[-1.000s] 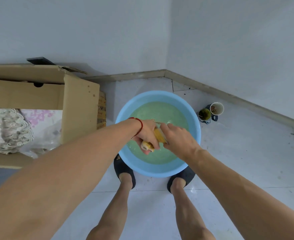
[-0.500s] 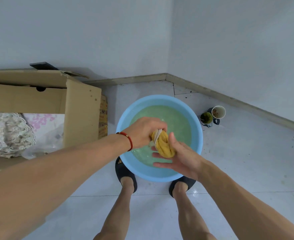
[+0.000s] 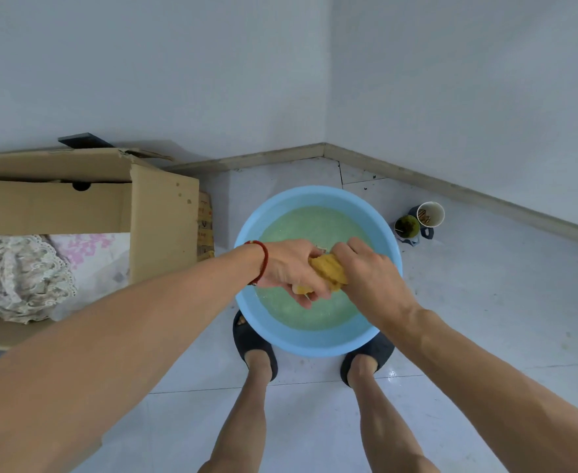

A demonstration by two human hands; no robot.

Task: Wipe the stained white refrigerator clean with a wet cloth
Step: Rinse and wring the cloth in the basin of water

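Cardboard box [image 3: 159,213] stands open at far left on the tiled floor [image 3: 485,302], with lace fabric [image 3: 21,274] and a floral-printed sheet [image 3: 89,245] inside. Just right of it, a blue basin [image 3: 314,346] of greenish water [image 3: 314,227] sits on the floor in front of two feet in dark slippers [image 3: 251,346]. Above the basin, the left hand [image 3: 289,268], a red cord [image 3: 263,261] at its wrist, curls its fingers [image 3: 309,295] round the near end of the yellow cloth [image 3: 328,273]. The right hand [image 3: 371,271] grips the other end, fingers closed over it, so the bunched cloth is held between both hands, clear of the water. Right of the basin, near the wall, stand a white cup [image 3: 430,213] and a dark cup with green contents [image 3: 406,227], touching each other. The refrigerator is out of view.
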